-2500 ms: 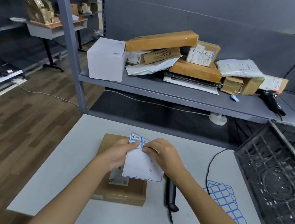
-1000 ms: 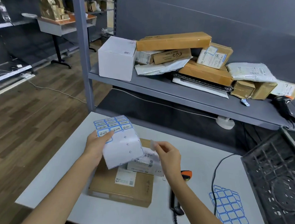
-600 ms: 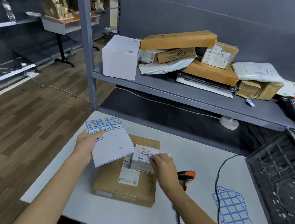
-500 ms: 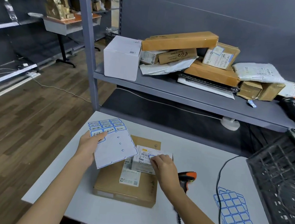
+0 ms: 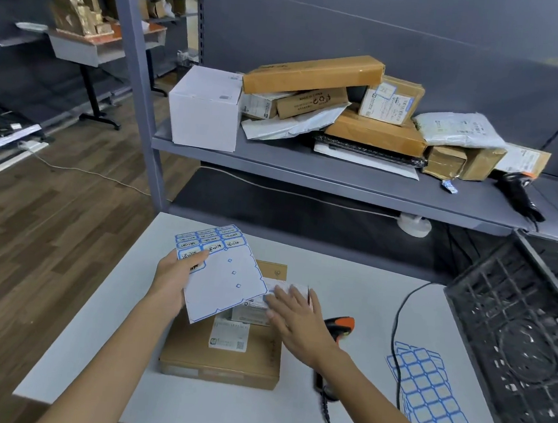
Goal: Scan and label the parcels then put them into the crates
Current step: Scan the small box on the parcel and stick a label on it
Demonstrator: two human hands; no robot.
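So the left hand (image 5: pixel 174 278) gripped the sticker sheet (image 5: pixel 222 270) above the brown box (image 5: pixel 224 358), while the right hand (image 5: pixel 295 317) lay flat, fingers straight, on its label (image 5: pixel 255 310).

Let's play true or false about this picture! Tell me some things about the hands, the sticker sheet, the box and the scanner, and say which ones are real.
1. The left hand holds the sticker sheet. True.
2. The right hand grips the scanner. False: its fingers lie flat on the brown box; the scanner lies on the table beside the box.
3. The brown box sits inside the black crate. False: it is on the table.
4. More parcels are piled on the grey shelf. True.
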